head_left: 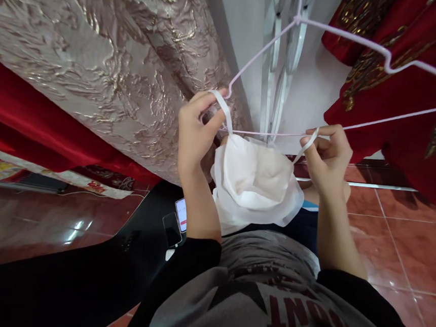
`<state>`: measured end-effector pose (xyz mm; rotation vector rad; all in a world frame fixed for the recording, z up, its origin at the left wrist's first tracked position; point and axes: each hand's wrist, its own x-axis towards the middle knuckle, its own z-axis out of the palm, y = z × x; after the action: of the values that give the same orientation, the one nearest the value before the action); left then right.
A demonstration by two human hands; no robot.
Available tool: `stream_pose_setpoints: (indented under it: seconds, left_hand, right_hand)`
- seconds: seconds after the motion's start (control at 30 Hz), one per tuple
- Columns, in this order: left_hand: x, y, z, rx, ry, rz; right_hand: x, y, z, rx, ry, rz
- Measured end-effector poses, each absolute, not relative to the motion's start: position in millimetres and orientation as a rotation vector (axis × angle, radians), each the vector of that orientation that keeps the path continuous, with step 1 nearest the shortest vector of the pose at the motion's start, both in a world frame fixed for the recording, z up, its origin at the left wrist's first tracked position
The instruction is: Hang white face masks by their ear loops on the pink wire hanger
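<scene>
A white garment [258,177] with thin straps hangs between my hands over my lap. My left hand [202,124] is closed round one strap and touches the left end of a pink wire hanger [344,33]. One strap lies over the fingers of my right hand [327,155], which pinches it at the hanger's lower bar. The hanger tilts up and to the right, its right shoulder reaching well beyond my right hand. The bar passes just above the garment's top edge.
Patterned beige fabric [135,64] hangs on the left, red fabric with gold trim [399,98] on the right. A white metal frame [281,77] stands ahead. Two phones [172,229] lie on a black surface [134,248] at my left. Red tiles [390,239] cover the floor.
</scene>
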<state>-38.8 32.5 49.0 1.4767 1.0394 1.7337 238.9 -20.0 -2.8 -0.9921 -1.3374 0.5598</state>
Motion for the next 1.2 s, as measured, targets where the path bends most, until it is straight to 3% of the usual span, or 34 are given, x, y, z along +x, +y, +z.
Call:
stream_pose_setpoints:
  seconds: [0.2,0.43,0.73,1.0,1.2]
  left_hand:
    - [-28.3,40.4,55.6,1.492,1.115,1.611]
    - [-26.4,37.2,31.5,1.241,1.196,1.855]
    - [-2.3,23.6,-19.5,0.712,0.765,1.895]
    - [-5.1,11.9,11.3,0.734,0.927,1.939]
    - [-13.2,7.2,22.1,0.722,0.932,1.911]
  right_hand:
    - [245.9,-17.2,-4.3,-0.989,-1.337,0.565]
    - [256.5,-17.3,-2.5,-1.023,-1.414,0.544]
    - [243.3,-18.2,-16.7,-0.998,-1.490,0.583]
    - [323.0,21.9,-44.0,-0.852,-1.106,-0.067]
    - [372.4,39.1,0.8,-1.032,-1.269,-0.173]
